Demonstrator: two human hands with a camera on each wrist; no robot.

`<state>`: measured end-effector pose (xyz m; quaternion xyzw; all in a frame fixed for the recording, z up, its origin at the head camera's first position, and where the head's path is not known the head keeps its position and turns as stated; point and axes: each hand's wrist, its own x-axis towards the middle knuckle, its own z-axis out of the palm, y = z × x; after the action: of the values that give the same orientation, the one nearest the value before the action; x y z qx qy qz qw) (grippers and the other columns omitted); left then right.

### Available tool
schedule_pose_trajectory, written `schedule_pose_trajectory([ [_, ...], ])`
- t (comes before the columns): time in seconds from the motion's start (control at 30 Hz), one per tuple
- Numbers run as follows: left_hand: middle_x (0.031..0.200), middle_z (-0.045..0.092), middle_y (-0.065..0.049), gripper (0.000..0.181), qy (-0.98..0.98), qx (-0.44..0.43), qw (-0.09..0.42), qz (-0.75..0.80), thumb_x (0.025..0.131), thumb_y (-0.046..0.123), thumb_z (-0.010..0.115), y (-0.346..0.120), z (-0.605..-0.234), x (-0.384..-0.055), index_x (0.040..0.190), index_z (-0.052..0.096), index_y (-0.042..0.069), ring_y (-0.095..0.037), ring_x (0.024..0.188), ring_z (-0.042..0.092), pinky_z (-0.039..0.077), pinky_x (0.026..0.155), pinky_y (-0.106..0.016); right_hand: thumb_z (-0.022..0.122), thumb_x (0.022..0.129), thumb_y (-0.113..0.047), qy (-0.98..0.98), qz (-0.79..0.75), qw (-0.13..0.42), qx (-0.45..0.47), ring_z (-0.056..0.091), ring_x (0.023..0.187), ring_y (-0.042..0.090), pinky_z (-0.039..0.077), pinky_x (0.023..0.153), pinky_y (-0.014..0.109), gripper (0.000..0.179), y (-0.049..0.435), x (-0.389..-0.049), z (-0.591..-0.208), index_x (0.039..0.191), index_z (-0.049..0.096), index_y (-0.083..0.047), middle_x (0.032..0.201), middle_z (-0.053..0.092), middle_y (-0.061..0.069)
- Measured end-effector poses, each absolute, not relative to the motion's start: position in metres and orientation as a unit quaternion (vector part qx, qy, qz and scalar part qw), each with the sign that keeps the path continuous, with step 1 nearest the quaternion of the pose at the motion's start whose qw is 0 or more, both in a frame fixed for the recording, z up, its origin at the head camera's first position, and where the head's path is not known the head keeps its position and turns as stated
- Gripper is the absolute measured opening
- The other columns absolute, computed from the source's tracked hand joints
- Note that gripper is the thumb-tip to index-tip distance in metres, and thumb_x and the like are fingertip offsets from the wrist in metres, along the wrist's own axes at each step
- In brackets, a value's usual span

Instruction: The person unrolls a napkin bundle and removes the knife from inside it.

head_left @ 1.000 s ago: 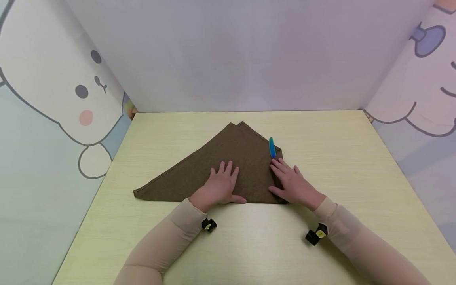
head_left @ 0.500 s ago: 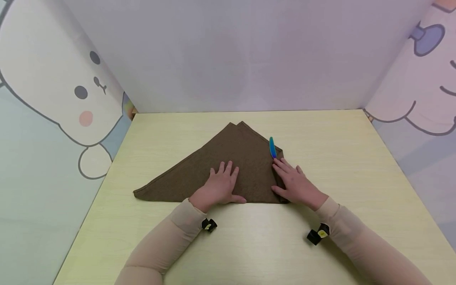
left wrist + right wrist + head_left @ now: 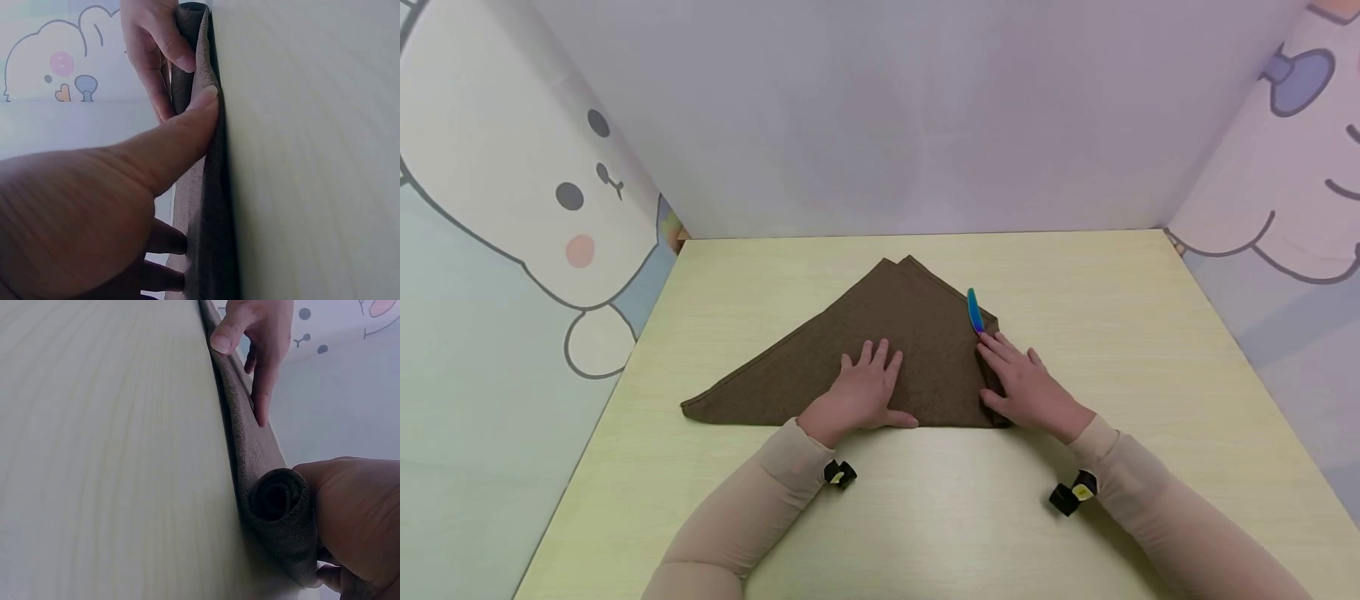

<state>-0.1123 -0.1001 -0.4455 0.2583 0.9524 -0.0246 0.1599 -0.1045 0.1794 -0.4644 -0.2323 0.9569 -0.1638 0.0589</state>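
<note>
A brown cloth (image 3: 925,367), folded to a rough triangle, lies on the table with its right end rolled up. My left hand (image 3: 856,396) rests on the middle of the cloth, fingers spread, thumb along the front edge. At the right end, my right hand (image 3: 1026,390) lies over the cloth roll (image 3: 276,495) with its fingers extended. A slim blue blade, like a table knife's (image 3: 974,308), points away from the right fingertips; its lower part is hidden by the hand and cloth. The right wrist view shows the roll's spiral end.
The pale wooden table (image 3: 1150,350) extends around the cloth on all sides. A plain wall (image 3: 925,125) stands at its back, with cartoon-printed panels (image 3: 580,208) on either side. Each wrist wears a small black camera (image 3: 1073,493).
My right hand has shifted slightly to the right, and the rolled end and the blue knife have shifted with it. The left hand has stayed in place.
</note>
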Motion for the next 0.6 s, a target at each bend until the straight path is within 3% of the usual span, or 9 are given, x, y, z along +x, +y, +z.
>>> schedule_pose_trajectory([
  [0.6, 0.158, 0.013, -0.020, 0.112, 0.953, 0.253, 0.168, -0.023, 0.074, 0.080, 0.055, -0.099, -0.445, -0.112, 0.154, 0.021, 0.009, -0.042, 0.143, 0.014, 0.026, 0.102, -0.066, 0.060, 0.092, -0.027, 0.960, -0.170, 0.057, -0.217, 0.016, 0.145, 0.033, 0.018, 0.104, 0.067, 0.070, 0.190, -0.105, -0.464, 0.150, 0.031, 0.000, 0.156, 0.025, 0.016],
])
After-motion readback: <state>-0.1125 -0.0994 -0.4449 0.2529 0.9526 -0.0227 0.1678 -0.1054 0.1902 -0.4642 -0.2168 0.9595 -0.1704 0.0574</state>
